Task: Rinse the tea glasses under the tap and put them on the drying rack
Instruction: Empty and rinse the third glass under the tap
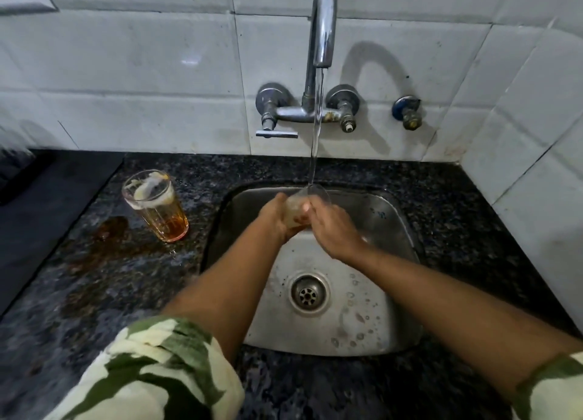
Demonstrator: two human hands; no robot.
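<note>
Over the steel sink [388,224] I hold a clear tea glass [296,208] with its mouth tilted up into the running water from the tap [323,25]. My left hand [276,217] grips the glass from the left side. My right hand [331,230] wraps it from the right, fingers on its wall. A little brownish liquid shows at its base. A second tea glass [156,206] stands upright on the dark granite counter [132,277] left of the sink, with amber tea in its bottom and foam on its rim.
A brown tea spill [110,230] wets the counter beside the standing glass. A dark mat or tray [38,217] lies at the far left. White tiled walls close the back and right. The sink drain [308,295] sits below my hands. No drying rack is in view.
</note>
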